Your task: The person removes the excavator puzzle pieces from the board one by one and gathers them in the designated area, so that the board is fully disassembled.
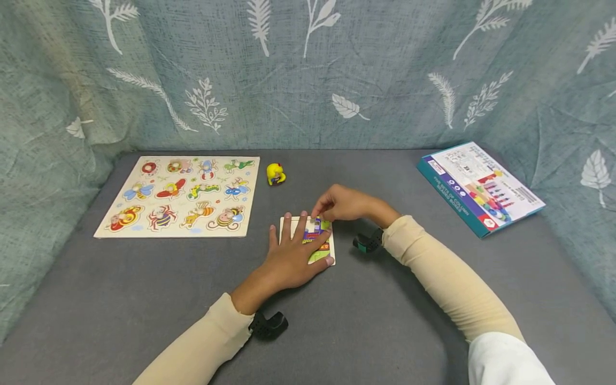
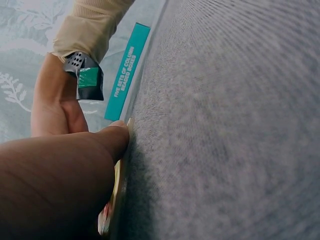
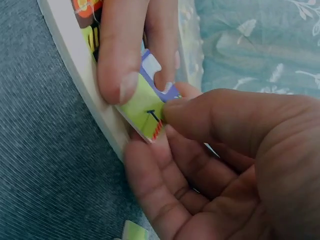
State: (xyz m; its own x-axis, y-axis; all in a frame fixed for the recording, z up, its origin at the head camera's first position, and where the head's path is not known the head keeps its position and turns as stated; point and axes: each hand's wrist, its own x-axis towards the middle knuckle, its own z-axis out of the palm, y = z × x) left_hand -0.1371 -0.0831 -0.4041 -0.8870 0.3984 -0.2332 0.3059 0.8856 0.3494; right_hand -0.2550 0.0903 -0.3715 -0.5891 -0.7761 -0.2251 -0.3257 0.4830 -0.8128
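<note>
"What's the worktop point(image 1: 385, 321) like?"
"Dark grey, with a blue-green leaf-print curtain point(image 1: 385, 69) hanging beyond the puzzle tray point(image 3: 75, 60)."
"Anything else around the tray?"
"An insect board point(image 1: 161, 179) beyond it to the left, a small yellow toy point(image 1: 275, 174) behind it, and a teal-sided box point(image 1: 481, 187) well off to its right."
"And the hands?"
"The left hand point(image 1: 291, 262) lies spread across the tray, fingers grasping nothing; the right hand's point(image 1: 348, 205) fingers pinch a green-and-purple puzzle piece point(image 3: 142, 102) at the tray's far right corner."
</note>
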